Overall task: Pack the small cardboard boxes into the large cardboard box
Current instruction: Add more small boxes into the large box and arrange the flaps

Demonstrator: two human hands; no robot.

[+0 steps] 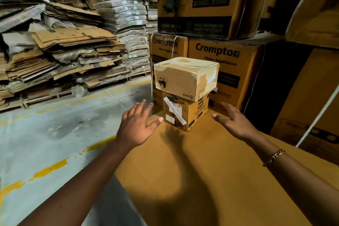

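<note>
Nothing was held; the left hand (136, 124) and right hand (233, 121) were spread open on either side of the lower box (183, 113), contact not discernible. The top box (185, 77) was stacked on it; both were set on a cardboard surface (183, 170), Crompton cartons (223, 55) behind.

Two stacked small boxes (185, 79) occupied the far end of a flat cardboard surface (192, 170), leaving open gaps on both flanks. Printed cartons (223, 55) closed off the rear, possibly touching the stack. Tall cartons (311, 88) bounded the right side; open floor (55, 134) lay to the left.
</note>
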